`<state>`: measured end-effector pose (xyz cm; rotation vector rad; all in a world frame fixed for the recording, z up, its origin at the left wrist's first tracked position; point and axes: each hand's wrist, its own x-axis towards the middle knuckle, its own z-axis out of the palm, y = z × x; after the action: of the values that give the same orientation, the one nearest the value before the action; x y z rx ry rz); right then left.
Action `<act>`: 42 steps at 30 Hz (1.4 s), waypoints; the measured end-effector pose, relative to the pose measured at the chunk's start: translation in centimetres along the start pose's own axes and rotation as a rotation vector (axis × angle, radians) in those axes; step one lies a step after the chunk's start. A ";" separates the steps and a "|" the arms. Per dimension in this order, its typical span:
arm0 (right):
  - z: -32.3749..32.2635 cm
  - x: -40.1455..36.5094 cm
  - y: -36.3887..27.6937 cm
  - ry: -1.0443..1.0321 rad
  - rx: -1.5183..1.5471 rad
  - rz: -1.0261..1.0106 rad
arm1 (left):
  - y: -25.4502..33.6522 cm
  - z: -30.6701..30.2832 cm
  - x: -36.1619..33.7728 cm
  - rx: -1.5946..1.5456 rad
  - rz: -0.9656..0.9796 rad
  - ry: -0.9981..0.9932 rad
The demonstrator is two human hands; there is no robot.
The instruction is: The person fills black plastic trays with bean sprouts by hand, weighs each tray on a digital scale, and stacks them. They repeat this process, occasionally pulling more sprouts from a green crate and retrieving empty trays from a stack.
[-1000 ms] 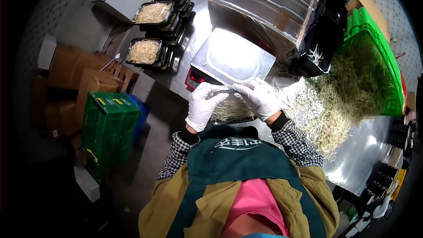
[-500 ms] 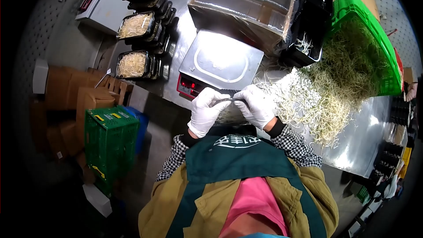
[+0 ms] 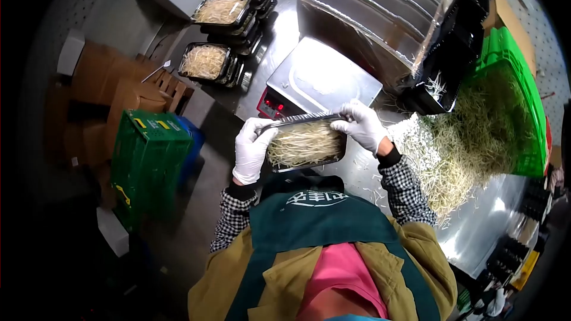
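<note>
Between my white-gloved hands is a black plastic tray of bean sprouts, tilted so that its contents face me. My left hand grips the tray's left end with the thumb over the rim. At the opposite top corner, my right hand holds the rim, also with the thumb on top. Just beyond the tray is a weighing scale with a bright metal plate and a red lit display. A big heap of loose sprouts lies to the right of my right hand, spilling from a green crate.
Stacks of filled sprout trays stand at the table's left. Behind the scale sits a wrapped pack of clear lids, with black empty trays beside it. A dark green crate and cardboard boxes are on the floor at left.
My hands have moved apart to the tray's ends, and the tray has tipped up so its sprouts show. The whole view has shifted, with the table's things appearing further right.
</note>
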<state>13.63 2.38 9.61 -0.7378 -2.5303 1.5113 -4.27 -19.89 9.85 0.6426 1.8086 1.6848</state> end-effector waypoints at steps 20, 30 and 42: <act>10.1 21.9 -18.5 -0.212 0.093 -0.125 | 4.9 -19.6 14.5 0.508 0.531 -0.175; 11.5 26.7 -18.3 0.098 -0.021 -0.232 | -1.1 -24.8 16.0 0.060 0.166 0.293; 20.3 30.6 -16.1 0.353 -0.671 -0.482 | -11.2 -24.2 17.7 -0.584 -0.227 0.386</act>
<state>-25.47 -6.26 8.42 -0.3480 -2.6419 0.3423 -33.33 -25.95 -1.98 -0.1406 1.4294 2.1331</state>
